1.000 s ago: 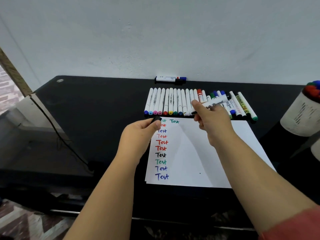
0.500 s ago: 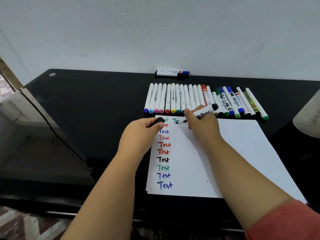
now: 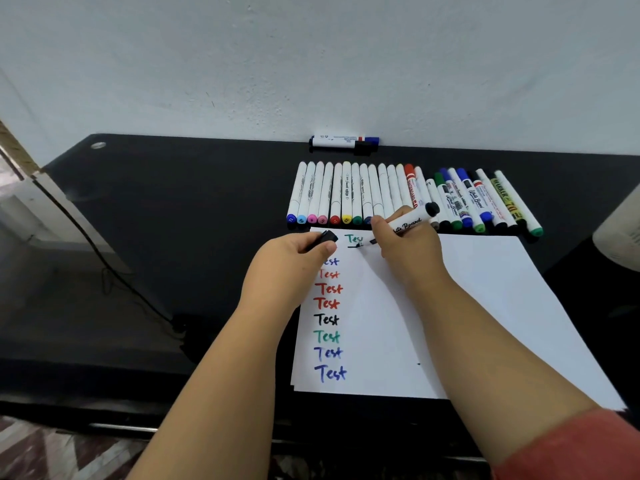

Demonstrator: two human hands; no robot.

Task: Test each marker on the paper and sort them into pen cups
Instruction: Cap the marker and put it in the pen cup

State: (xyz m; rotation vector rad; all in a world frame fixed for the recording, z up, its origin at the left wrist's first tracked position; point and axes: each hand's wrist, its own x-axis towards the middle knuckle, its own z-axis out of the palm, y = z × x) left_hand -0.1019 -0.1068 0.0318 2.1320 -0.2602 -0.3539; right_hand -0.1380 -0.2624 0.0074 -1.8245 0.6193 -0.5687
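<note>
paper point(image 3: 467, 306) lies flat on the black table point(image 3: 173, 220), used as landmark; just beyond its far edge the marker row point(image 3: 398, 195) is lined up caps toward the paper, likely so each is easy to pick in turn; two more markers point(image 3: 343, 143) lie far beyond it against the wall; right hand point(image 3: 408, 247) over the paper's far left corner, fingers curled round a black whiteboard marker point(image 3: 412, 221), tip down at a fresh black stroke just under the green "test" point(image 3: 353, 238), so writing the test mark now, i'd judge; left hand point(image 3: 294, 261) at the paper's left edge pinches the black cap point(image 3: 329, 236) between thumb and fingers, probably kept ready for recapping; a pale cup point(image 3: 620, 237) sits right of the paper, cut off by the frame; sorting not yet started for this marker.
</note>
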